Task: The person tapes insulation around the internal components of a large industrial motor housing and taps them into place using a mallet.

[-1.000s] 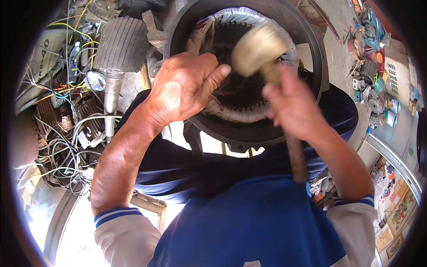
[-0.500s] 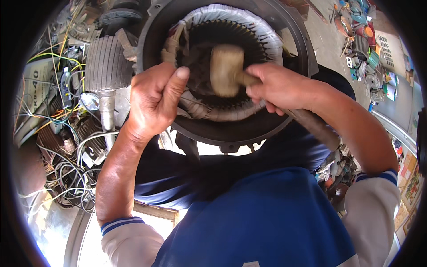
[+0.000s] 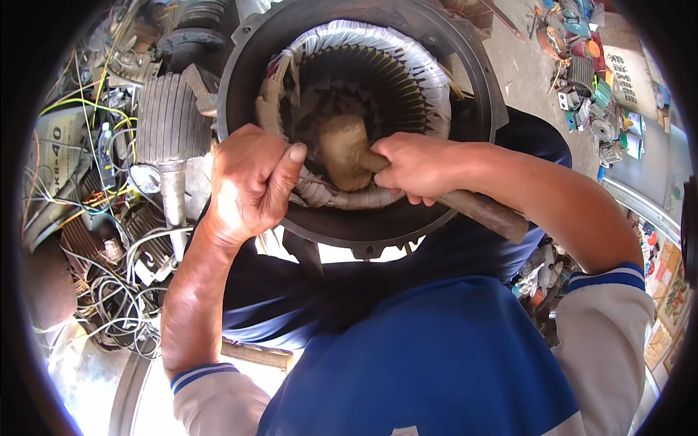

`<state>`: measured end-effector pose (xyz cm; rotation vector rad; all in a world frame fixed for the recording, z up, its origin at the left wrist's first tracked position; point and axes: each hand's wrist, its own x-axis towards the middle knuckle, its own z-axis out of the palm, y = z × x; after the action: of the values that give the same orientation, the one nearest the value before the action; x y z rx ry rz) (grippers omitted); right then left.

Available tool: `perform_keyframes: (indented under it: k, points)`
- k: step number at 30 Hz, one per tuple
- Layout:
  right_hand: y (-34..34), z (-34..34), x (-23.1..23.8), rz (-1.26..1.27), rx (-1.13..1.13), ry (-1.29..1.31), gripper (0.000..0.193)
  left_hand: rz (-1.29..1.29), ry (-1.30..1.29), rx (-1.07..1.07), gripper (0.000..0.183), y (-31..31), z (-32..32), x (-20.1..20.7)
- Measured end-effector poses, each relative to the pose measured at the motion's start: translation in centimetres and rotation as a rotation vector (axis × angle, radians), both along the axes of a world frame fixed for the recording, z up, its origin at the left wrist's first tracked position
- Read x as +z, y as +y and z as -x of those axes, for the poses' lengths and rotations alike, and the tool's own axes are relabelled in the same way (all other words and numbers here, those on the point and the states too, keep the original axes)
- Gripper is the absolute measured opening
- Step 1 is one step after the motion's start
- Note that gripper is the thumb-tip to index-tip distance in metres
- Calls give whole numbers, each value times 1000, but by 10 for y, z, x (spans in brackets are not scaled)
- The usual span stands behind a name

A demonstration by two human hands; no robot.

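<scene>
A motor stator [image 3: 374,87] in a round dark metal housing [image 3: 236,80] lies open in front of me, its coil ends bound with white tape [image 3: 356,33]. My right hand [image 3: 411,167] grips a wooden mallet [image 3: 345,149] by the handle, close to the head. The mallet head is over the near side of the opening, beside the taped coil ring; whether it touches the ring I cannot tell. At the housing's near left rim, my left hand [image 3: 254,178] is closed in a fist, thumb lying along the top. Whatever its fingers hold is hidden.
Left of the housing stands a ribbed cylindrical motor part [image 3: 171,120] with a shaft pointing toward me. Tangled wires [image 3: 120,305] and a plastic bottle [image 3: 107,156] lie farther left. Assorted parts [image 3: 582,73] are piled at the far right. My legs [image 3: 291,298] flank the housing's near side.
The mallet and my right hand have moved nearer to me and slightly left, the head now lower in the opening. My left hand stays at the rim. The whole view has shifted slightly.
</scene>
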<state>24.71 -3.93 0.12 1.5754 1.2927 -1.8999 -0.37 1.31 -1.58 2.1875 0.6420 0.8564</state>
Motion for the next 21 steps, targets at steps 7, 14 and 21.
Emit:
perform_keyframes:
  k: [7, 14, 21]
  points:
    - [-48, 19, 24, -48, -344, -47, 26, -129, 61, -16, 37, 5, -7, 4]
    - [-57, -27, 54, -801, -388, -189, 61, -20, 54, 84, 40, -1, -9, 6]
    - [-39, -99, 18, -1296, -378, -685, 64, 683, 283, 81, 29, 18, -17, 31]
